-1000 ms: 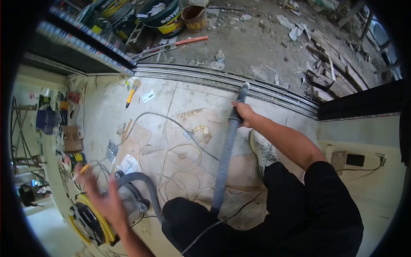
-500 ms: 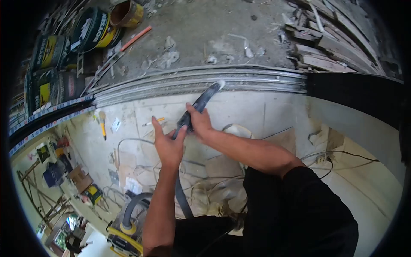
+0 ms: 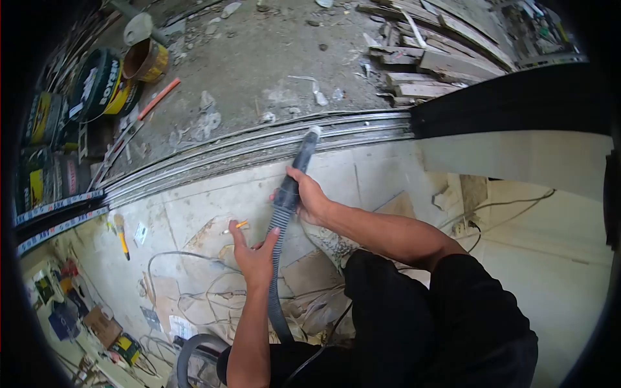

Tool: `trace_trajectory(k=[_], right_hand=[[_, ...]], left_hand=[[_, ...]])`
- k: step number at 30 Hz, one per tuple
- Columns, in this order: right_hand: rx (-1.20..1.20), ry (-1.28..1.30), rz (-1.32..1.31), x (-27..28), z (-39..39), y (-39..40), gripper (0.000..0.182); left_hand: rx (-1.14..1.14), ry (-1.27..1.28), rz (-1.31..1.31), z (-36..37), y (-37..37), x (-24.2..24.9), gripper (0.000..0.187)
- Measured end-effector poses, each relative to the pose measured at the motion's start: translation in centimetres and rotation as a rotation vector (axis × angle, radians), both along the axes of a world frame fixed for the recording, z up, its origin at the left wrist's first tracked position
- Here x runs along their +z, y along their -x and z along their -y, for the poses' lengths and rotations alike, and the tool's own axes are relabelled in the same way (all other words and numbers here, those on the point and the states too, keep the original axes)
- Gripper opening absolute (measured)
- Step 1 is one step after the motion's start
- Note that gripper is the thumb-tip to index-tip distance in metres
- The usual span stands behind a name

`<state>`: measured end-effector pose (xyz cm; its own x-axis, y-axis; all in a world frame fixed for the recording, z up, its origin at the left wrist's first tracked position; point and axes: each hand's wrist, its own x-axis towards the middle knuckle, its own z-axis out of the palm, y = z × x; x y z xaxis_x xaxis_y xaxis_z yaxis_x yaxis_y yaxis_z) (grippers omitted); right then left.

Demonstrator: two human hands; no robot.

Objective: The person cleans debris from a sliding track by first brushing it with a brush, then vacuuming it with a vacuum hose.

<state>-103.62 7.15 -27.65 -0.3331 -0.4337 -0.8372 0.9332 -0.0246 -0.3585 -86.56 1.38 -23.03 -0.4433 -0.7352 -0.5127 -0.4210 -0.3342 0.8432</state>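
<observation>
My right hand [image 3: 309, 197] is wrapped around the dark vacuum cleaner nozzle [image 3: 304, 155], just above where the ribbed hose begins. The nozzle's pale tip rests at the metal sliding-door track [image 3: 362, 126]. My left hand [image 3: 253, 260] is beside the grey vacuum hose [image 3: 277, 249], index finger stretched out and thumb against the hose; its other fingers are partly hidden. Close to that index fingertip is a thin yellow-and-white stick [image 3: 237, 227], too small to name. The hose runs down past my left forearm toward my body.
A brush [image 3: 121, 238] lies on the pale floor at left, with cables [image 3: 187, 255] near my legs. Beyond the track are buckets [image 3: 97, 87], an orange strip [image 3: 159, 98] and stacked wood [image 3: 446, 64]. A black frame [image 3: 511, 107] meets the track at right.
The view has shifted, so surroundings appear further left. The nozzle stands more upright, its tip still at the track. My left hand has moved from beside the nozzle down to the ribbed hose.
</observation>
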Motion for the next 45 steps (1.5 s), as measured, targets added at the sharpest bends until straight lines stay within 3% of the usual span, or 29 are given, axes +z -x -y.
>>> trace_trajectory(k=[1, 2, 3, 4, 5, 6, 9, 10, 12, 15, 21, 24, 27, 29, 30, 31, 32, 38, 42, 44, 45], right_hand=[[0.112, 0.02, 0.055, 0.2, -0.5, 0.7, 0.05], [0.266, -0.128, -0.111, -2.7, -2.4, 1.9, 0.074], [0.259, -0.255, -0.29, -3.8, -3.6, 3.5, 0.079], [0.394, -0.48, -0.659, -7.0, -5.7, 6.4, 0.072], [0.349, -0.748, -1.107, -7.8, -7.0, 8.9, 0.057], [0.294, -0.757, -1.278, -9.4, -9.1, 12.1, 0.04], [0.353, -1.158, -1.185, -8.6, -10.4, 17.8, 0.037], [0.356, -1.154, -1.186, -8.1, -10.1, 18.5, 0.037], [0.597, -1.244, -0.959, -7.8, -9.3, 19.3, 0.041], [0.725, -1.19, -0.905, -10.7, -9.0, 21.6, 0.043], [0.643, -1.226, -0.936, -7.8, -8.2, 20.3, 0.037], [0.482, -1.17, -1.029, -6.1, -6.8, 20.8, 0.042], [-0.291, -0.364, -0.541, -1.8, -4.9, 20.9, 0.062], [0.144, -0.692, -0.887, -4.9, -7.3, 19.8, 0.062], [0.323, -0.869, -1.117, -10.4, -10.6, 20.8, 0.064], [0.438, -1.049, -1.175, -9.0, -12.5, 19.5, 0.062], [0.318, -1.118, -1.075, -9.5, -14.3, 18.8, 0.053], [0.385, -1.509, -0.996, -10.8, -20.0, 20.3, 0.045], [0.372, -1.473, -1.03, -11.5, -20.2, 22.4, 0.045], [0.493, -1.553, -0.903, -14.2, -21.7, 25.3, 0.042], [0.434, -1.512, -0.903, -13.5, -21.1, 25.5, 0.04]], left_hand=[[0.016, -0.002, 0.039, 0.1, -0.1, 0.0, 0.105], [0.035, -0.001, 0.081, 0.1, -0.2, 0.1, 0.104], [0.031, -0.007, 0.079, 0.1, -0.2, 0.1, 0.104], [0.038, -0.002, 0.043, 0.1, -0.2, 0.0, 0.103], [0.051, 0.006, 0.01, 0.1, -0.3, 0.1, 0.101], [0.057, 0.008, 0.013, 0.2, -0.5, 0.5, 0.101], [-0.019, -0.044, 0.054, -0.3, -0.2, 1.2, 0.103], [-0.019, -0.052, 0.051, -0.4, -0.2, 1.2, 0.103], [-0.011, -0.059, 0.056, -0.4, -0.1, 1.6, 0.103], [-0.016, -0.056, 0.11, -0.2, -0.2, 2.2, 0.102], [-0.054, -0.046, 0.143, -0.4, -0.2, 1.9, 0.102], [-0.058, -0.009, 0.108, -0.8, -0.9, 0.7, 0.101], [-0.051, -0.02, 0.047, -1.5, -1.3, -0.1, 0.097], [-0.015, -0.008, 0.047, -1.7, -1.5, -0.8, 0.1], [-0.022, -0.009, 0.035, -1.6, -1.5, -0.8, 0.1], [-0.028, -0.029, 0.032, -1.5, -1.5, -0.7, 0.1], [-0.031, -0.049, 0.036, -1.6, -1.6, -0.6, 0.101], [-0.046, -0.101, 0.081, -1.8, -2.6, -0.5, 0.1], [-0.001, -0.059, 0.074, -2.3, -3.2, -1.0, 0.103], [-0.016, -0.039, 0.082, -2.0, -3.2, -0.4, 0.101], [0.025, -0.037, 0.089, -1.7, -3.1, 0.1, 0.101]])
